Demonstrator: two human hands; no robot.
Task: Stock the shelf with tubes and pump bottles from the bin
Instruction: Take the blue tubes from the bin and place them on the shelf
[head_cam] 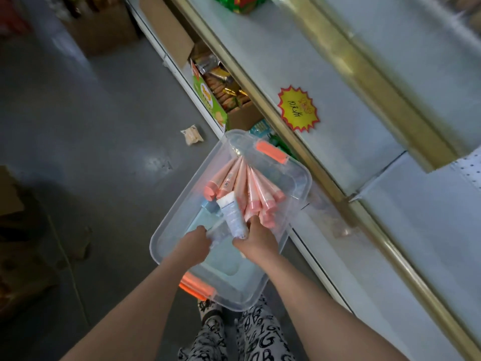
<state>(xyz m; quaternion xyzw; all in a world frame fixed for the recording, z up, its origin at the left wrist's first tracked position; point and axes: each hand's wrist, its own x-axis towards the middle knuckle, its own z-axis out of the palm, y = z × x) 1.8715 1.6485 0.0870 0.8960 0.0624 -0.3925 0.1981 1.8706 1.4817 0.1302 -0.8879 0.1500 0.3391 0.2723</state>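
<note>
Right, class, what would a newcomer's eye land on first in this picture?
A fan of pink tubes fills the clear bin with orange handles, below centre, where the right grip holds a white tube. A yellow starburst price tag stands out on the pale shelf at right.

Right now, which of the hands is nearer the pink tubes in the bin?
Right. The right hand reaches the cap ends of the pink tubes; the left hand sits on the other side of the white tube, apart from them.
</note>
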